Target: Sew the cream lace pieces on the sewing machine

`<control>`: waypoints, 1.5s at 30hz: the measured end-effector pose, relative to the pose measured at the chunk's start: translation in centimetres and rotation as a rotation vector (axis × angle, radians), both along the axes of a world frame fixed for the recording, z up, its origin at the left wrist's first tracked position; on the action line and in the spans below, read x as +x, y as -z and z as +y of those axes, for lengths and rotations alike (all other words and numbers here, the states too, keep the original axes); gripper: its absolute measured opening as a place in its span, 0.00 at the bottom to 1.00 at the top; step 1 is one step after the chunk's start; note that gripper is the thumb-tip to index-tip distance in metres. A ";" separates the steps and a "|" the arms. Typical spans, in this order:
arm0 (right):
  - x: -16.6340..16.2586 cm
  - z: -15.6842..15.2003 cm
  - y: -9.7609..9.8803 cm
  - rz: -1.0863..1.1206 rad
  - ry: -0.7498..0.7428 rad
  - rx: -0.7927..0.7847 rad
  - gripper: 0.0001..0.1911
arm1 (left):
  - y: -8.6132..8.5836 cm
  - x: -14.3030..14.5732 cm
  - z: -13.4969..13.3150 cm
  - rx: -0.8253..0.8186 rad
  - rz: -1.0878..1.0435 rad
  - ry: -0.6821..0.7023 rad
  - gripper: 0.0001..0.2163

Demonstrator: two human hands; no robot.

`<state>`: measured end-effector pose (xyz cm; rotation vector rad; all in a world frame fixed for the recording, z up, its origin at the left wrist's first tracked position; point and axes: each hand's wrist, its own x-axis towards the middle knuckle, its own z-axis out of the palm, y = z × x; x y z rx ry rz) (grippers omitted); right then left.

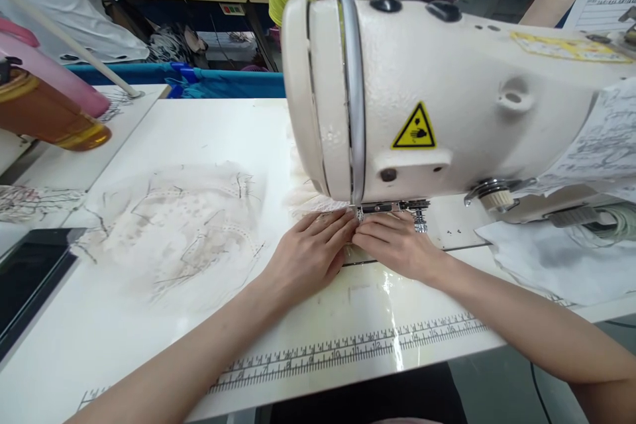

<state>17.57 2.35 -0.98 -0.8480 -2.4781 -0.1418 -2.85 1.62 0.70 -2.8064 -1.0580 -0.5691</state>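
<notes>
My left hand [313,245] lies palm down on the bed of a white sewing machine [447,99], its fingers stretched flat toward the presser foot [360,212]. From the other side, my right hand [397,242] rests with fingers extended, their tips meeting the left ones just in front of the needle. Pale thin cloth [303,195] shows behind the left fingers; whatever lies beneath both hands is mostly hidden. To the left, a sheer pale piece of fabric [183,232] with loose dark threads is spread on the white table [278,344].
A phone-like dark device [34,278], an amber bottle [54,112] and a pink bottle [64,66] are at left. White cloth [561,258] lies right of the machine. A printed ruler [342,351] runs along the front edge. Two other people sit beyond the table.
</notes>
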 end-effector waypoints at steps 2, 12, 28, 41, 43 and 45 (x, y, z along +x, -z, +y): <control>0.0 0.0 0.1 0.002 -0.006 -0.005 0.15 | 0.0 0.0 0.0 0.000 0.009 -0.004 0.17; 0.3 -0.1 -0.2 -0.003 0.003 -0.050 0.15 | 0.0 0.2 -0.1 -0.007 0.009 -0.037 0.16; 0.8 0.6 -0.5 -0.056 0.058 0.011 0.12 | 0.0 0.7 -0.2 0.057 0.015 -0.084 0.16; 1.6 1.0 -0.5 -0.095 0.178 -0.009 0.11 | 0.4 0.9 -0.4 0.106 0.035 -0.086 0.16; 1.7 1.1 -0.6 -0.108 0.182 -0.046 0.12 | 0.4 0.8 -0.4 0.096 0.044 -0.088 0.17; 1.8 1.1 -0.4 -0.115 0.195 -0.060 0.13 | 0.5 0.7 -0.4 0.080 0.052 -0.095 0.17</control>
